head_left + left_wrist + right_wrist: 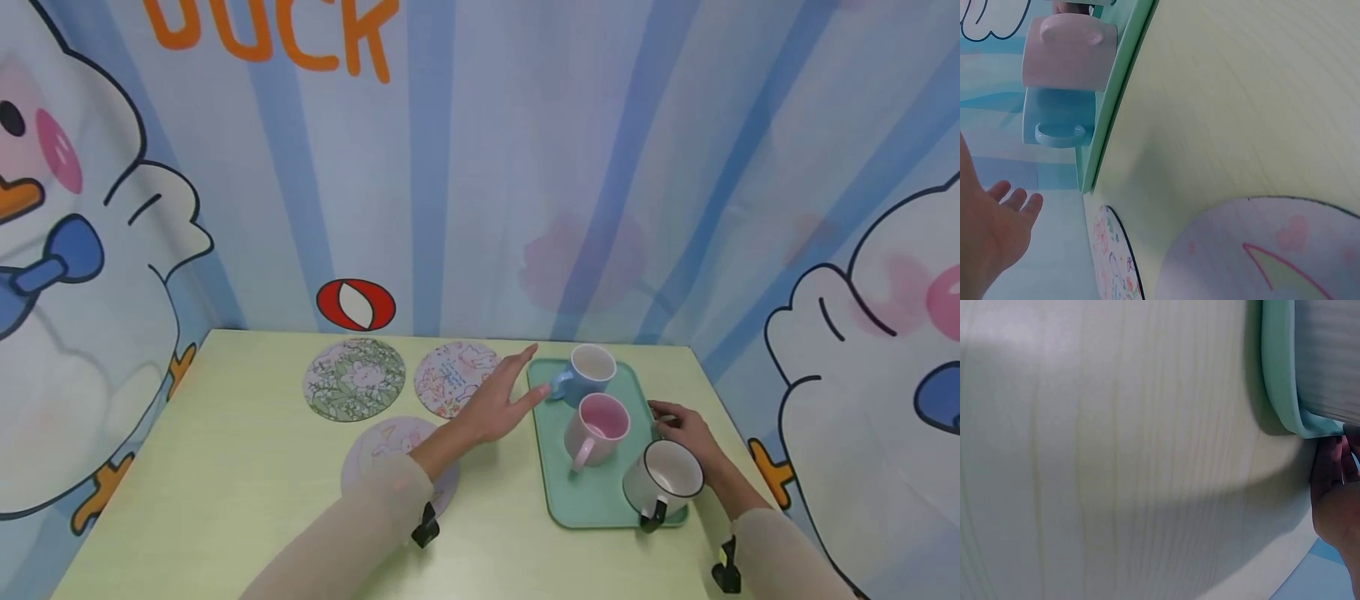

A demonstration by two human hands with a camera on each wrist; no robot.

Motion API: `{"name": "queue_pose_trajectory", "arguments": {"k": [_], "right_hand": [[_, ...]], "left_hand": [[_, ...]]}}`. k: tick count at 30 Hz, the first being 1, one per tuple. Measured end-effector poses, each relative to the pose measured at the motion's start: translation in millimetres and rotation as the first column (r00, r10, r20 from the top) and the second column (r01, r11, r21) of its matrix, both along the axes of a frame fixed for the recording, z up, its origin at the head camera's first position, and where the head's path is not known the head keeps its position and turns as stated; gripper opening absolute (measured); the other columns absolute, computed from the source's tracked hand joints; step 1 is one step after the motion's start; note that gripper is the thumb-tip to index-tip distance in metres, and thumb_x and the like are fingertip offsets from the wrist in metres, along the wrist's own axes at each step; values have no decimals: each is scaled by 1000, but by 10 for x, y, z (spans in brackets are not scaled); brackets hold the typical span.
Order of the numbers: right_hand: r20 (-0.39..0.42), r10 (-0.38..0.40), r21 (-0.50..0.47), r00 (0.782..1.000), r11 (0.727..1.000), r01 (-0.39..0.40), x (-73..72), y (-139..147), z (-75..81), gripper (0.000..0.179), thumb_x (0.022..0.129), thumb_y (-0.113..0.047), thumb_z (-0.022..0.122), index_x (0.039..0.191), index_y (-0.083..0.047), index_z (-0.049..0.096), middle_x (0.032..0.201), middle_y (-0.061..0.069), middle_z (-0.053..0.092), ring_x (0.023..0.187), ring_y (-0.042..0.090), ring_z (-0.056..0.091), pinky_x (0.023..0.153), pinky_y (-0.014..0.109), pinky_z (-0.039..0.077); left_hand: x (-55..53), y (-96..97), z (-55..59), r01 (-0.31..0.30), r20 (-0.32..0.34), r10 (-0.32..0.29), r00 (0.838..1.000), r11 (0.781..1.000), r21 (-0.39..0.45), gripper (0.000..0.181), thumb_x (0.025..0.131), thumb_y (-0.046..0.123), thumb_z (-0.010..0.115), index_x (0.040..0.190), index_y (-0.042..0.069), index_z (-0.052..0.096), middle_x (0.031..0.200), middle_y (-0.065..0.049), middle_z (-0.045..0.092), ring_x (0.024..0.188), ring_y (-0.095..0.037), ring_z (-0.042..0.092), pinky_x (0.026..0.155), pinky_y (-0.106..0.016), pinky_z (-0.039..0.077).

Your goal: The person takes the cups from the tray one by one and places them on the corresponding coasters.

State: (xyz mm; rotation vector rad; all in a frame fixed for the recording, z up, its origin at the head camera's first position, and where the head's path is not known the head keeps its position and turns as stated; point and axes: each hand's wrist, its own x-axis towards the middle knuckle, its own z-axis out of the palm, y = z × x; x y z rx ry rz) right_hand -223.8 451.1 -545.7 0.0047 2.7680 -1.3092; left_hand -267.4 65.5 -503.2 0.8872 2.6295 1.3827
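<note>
A green tray (pixel 558 492) on the table carries three mugs: a blue one (pixel 581 385) at the back, a pink one (pixel 592 433) in the middle and a white one (pixel 652 483) with a dark rim and black handle at the front right. My right hand (pixel 686 429) grips the tray's right edge, its fingers at the rim in the right wrist view; the white mug partly hides it. My left hand (pixel 491 404) hovers left of the tray with fingers spread and holds nothing. Its thumb tip comes close to the blue mug's handle.
Three round mats lie left of the tray: a green floral one (pixel 354 379), a pink-patterned one (pixel 450 375) behind the left hand, and a lilac one (pixel 382 437) partly under the left forearm. A printed duck curtain (pixel 487 167) stands behind the pale table (pixel 225 458).
</note>
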Motion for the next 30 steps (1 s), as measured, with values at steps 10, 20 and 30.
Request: {"name": "queue_pose_trajectory", "arguments": {"k": [10, 20, 30], "right_hand": [[-5, 5, -5, 1000, 1000, -5, -2, 47, -34, 50, 105, -4, 51, 151, 15, 44, 134, 37, 59, 111, 37, 65, 77, 31, 54], [-17, -3, -5, 1000, 1000, 3, -8, 35, -21, 49, 105, -4, 53, 149, 15, 47, 132, 36, 60, 111, 39, 65, 78, 29, 53], [-12, 7, -26, 1000, 1000, -7, -27, 27, -21, 48, 103, 0, 53, 148, 17, 47, 127, 36, 61, 102, 30, 66, 76, 28, 52]], "left_hand": [[-66, 133, -94, 57, 78, -61, 995, 997, 50, 74, 109, 61, 41, 171, 25, 21, 170, -8, 34, 155, -27, 36, 121, -54, 35], [-73, 245, -166, 53, 170, -59, 984, 998, 40, 72, 109, 63, 38, 169, 23, 29, 168, -9, 38, 153, -32, 39, 120, -57, 34], [-90, 353, -257, 47, 198, -66, 978, 994, 101, 74, 109, 62, 41, 169, 19, 29, 169, -9, 37, 152, -31, 41, 119, -53, 38]]}}
